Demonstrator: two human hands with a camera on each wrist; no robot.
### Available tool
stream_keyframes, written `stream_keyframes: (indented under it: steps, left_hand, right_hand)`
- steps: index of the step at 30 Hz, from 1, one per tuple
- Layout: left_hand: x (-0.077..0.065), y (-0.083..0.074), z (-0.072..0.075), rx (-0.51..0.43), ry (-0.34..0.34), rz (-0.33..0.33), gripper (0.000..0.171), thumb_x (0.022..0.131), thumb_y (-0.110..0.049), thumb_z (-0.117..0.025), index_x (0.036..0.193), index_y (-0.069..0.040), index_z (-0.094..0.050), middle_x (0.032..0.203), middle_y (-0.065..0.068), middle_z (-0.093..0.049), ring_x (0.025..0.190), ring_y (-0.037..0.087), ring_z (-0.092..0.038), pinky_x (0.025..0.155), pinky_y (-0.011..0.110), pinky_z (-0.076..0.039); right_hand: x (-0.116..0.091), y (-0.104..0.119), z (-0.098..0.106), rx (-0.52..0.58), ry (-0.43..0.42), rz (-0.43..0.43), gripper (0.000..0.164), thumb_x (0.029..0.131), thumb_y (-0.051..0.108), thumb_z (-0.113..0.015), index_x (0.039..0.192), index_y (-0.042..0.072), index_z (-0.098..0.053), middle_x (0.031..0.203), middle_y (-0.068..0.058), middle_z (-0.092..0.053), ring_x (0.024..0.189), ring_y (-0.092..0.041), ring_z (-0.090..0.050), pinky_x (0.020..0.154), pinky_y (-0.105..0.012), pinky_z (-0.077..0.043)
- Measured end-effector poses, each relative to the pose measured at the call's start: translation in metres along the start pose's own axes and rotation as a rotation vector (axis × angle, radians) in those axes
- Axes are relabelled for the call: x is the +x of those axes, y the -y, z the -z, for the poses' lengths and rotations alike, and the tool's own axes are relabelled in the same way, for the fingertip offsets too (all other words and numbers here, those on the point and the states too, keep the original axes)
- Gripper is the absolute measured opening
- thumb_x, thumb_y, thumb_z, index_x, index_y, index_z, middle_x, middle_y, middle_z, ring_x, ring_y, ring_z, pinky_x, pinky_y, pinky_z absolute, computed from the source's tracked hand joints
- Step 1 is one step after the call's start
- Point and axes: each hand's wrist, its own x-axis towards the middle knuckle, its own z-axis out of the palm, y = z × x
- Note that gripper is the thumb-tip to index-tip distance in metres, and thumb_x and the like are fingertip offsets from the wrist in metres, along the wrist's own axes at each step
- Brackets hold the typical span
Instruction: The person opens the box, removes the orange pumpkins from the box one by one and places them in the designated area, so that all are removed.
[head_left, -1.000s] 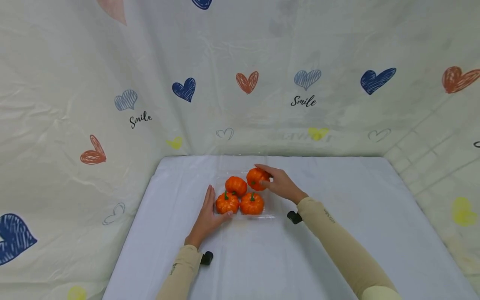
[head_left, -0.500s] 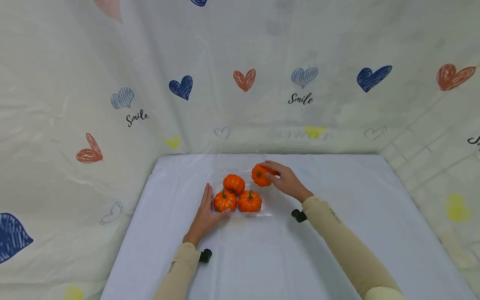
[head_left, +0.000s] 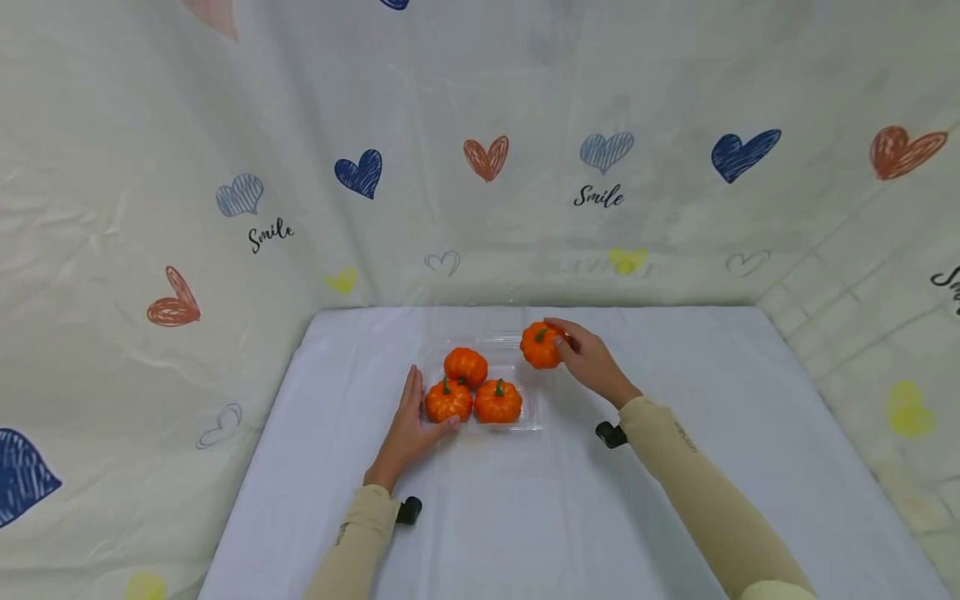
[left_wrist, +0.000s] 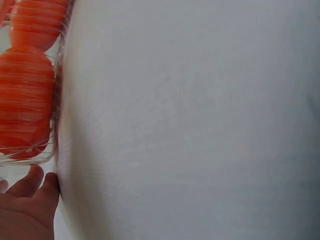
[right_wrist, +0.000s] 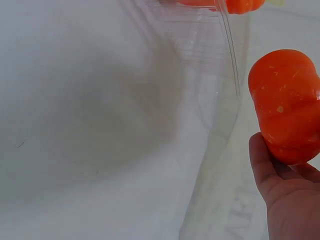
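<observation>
My right hand (head_left: 594,360) grips a small orange pumpkin (head_left: 541,347) with a green stem, fingers over its far side and thumb at the near side. In the right wrist view this pumpkin (right_wrist: 285,105) is up off the table, beyond the container's edge. A clear plastic container (head_left: 532,410) holds three similar pumpkins: one at front left (head_left: 448,402), one at front right (head_left: 498,402) and one behind them (head_left: 466,367). My left hand (head_left: 405,437) rests at the container's left side with fingers straight, its thumb along the front edge.
A white cloth covers the table (head_left: 637,500). Behind it and at both sides hangs a pale curtain (head_left: 525,83) printed with hearts and lettering. A small black camera (head_left: 611,434) sits under my right wrist, and another black camera (head_left: 408,510) is on the left wrist.
My right hand has lifted the pumpkin out of the container's back right part and carried it to the right. My left hand has stayed at the container's left side.
</observation>
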Motion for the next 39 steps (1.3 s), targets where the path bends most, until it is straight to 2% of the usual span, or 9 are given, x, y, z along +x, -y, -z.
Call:
stream_keyframes:
  steps: [5, 12, 18, 21, 32, 39]
  left_hand:
    - [-0.001, 0.002, 0.001, 0.013, -0.009, -0.010, 0.123, 0.089, -0.056, -0.084, 0.172, -0.006, -0.009, 0.180, 0.003, 0.000, 0.161, 0.033, -0.022, 0.125, 0.048, -0.028]
    - [-0.001, 0.003, 0.002, 0.024, -0.009, -0.014, 0.124, 0.088, -0.060, -0.083, 0.173, -0.008, -0.009, 0.180, -0.001, 0.000, 0.161, 0.030, -0.023, 0.125, 0.047, -0.027]
    - [0.001, 0.003, 0.005, 0.025, -0.019, -0.033, 0.123, 0.089, -0.059, -0.083, 0.172, -0.006, -0.011, 0.180, 0.000, 0.000, 0.160, 0.032, -0.026, 0.126, 0.048, -0.027]
    - [0.001, 0.003, 0.004, 0.034, -0.021, -0.017, 0.123, 0.088, -0.061, -0.082, 0.172, -0.006, -0.011, 0.180, 0.000, -0.001, 0.160, 0.032, -0.025, 0.125, 0.048, -0.027]
    - [-0.001, 0.005, -0.001, 0.039, -0.032, -0.026, 0.123, 0.087, -0.062, -0.083, 0.172, -0.005, -0.013, 0.180, 0.000, -0.002, 0.161, 0.031, -0.023, 0.125, 0.050, -0.027]
    - [0.001, 0.003, 0.000, 0.026, -0.023, -0.043, 0.121, 0.090, -0.058, -0.082, 0.171, -0.002, -0.013, 0.180, 0.006, -0.003, 0.160, 0.035, -0.025, 0.125, 0.052, -0.028]
  right_hand:
    - [-0.006, -0.012, 0.005, -0.015, -0.031, -0.035, 0.046, 0.115, 0.018, -0.048, 0.160, 0.006, -0.049, 0.161, -0.018, -0.049, 0.135, -0.040, -0.053, 0.111, -0.057, -0.049]
    - [-0.013, -0.027, 0.008, -0.012, -0.051, -0.059, 0.048, 0.116, 0.019, -0.046, 0.160, -0.001, -0.044, 0.159, -0.026, -0.047, 0.132, -0.047, -0.058, 0.106, -0.058, -0.053]
    - [-0.017, -0.037, 0.009, -0.008, -0.047, -0.113, 0.050, 0.116, 0.024, -0.047, 0.160, 0.000, -0.043, 0.163, -0.024, -0.042, 0.137, -0.048, -0.054, 0.110, -0.058, -0.049]
    - [-0.020, -0.045, 0.009, -0.008, -0.045, -0.139, 0.050, 0.115, 0.024, -0.049, 0.160, 0.001, -0.044, 0.164, -0.023, -0.042, 0.139, -0.047, -0.052, 0.112, -0.058, -0.048]
    - [-0.031, -0.063, 0.001, -0.028, -0.063, -0.180, 0.049, 0.115, 0.021, -0.048, 0.159, -0.002, -0.044, 0.162, -0.025, -0.042, 0.143, -0.045, -0.046, 0.118, -0.059, -0.041]
    - [-0.032, -0.069, -0.003, -0.025, -0.090, -0.161, 0.048, 0.115, 0.019, -0.047, 0.157, -0.003, -0.045, 0.160, -0.027, -0.044, 0.140, -0.047, -0.049, 0.117, -0.060, -0.041]
